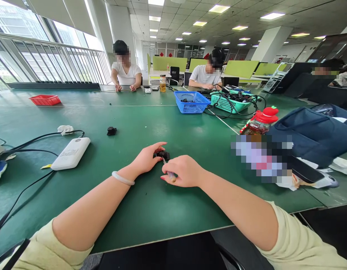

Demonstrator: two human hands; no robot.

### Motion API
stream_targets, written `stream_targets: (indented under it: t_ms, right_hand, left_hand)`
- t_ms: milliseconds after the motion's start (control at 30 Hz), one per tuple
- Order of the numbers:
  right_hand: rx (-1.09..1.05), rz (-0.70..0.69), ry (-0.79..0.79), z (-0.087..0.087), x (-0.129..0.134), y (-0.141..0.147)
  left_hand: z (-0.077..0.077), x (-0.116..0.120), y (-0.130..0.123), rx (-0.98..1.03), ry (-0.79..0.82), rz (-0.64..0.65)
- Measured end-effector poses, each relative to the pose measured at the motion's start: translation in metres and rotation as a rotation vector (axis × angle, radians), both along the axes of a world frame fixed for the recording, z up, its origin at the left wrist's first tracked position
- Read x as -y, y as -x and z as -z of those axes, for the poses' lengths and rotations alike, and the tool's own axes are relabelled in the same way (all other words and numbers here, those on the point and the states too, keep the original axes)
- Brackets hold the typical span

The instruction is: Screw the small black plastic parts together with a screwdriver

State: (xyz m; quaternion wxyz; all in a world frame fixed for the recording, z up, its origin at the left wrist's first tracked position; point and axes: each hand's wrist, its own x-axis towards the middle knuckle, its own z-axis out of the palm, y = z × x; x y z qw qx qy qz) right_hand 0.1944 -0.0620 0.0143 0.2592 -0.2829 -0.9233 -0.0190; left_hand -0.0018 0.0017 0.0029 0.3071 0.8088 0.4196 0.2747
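On the green table, my left hand [147, 158] steadies a small black part [163, 154] between thumb and fingers. My right hand [184, 171] is closed around a screwdriver [171, 176]. Its thin metal shaft points up and left at the black part, and the rounded end of its handle shows below my fingers. Whether the tip touches the part is too small to tell. Another small black piece [111, 131] lies apart, farther away to the left.
At left, a white power bank [71, 153] trails black cables. A red tray [45, 99], blue basket [192, 102] and green basket [232, 102] stand farther off. A red-lidded jar [262, 120] and dark blue bag [311, 131] are at right. Two people sit across the table.
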Motion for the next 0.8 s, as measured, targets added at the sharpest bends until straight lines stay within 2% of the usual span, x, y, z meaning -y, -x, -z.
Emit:
stream_targets:
  t_ms: [167,300,433,667,800]
  right_hand:
    - [-0.424,0.122,0.233,-0.009,-0.006,-0.014]
    - [-0.568,0.183,0.29,-0.008,-0.008,-0.019]
    - [-0.564,0.148,0.308,-0.006,-0.007,-0.017]
    - [-0.429,0.089,0.252,-0.009,-0.006,-0.014]
    - [-0.249,0.04,0.146,-0.006,-0.006,-0.013]
  left_hand:
    - [0.002,-0.002,0.001,0.009,-0.006,0.017]
    - [0.003,-0.003,0.001,-0.006,0.0,0.02]
    - [0.002,-0.002,0.001,-0.004,0.007,0.016]
    - [0.003,-0.002,0.002,0.004,-0.001,0.029]
    - [0.003,-0.002,0.002,0.004,-0.008,0.027]
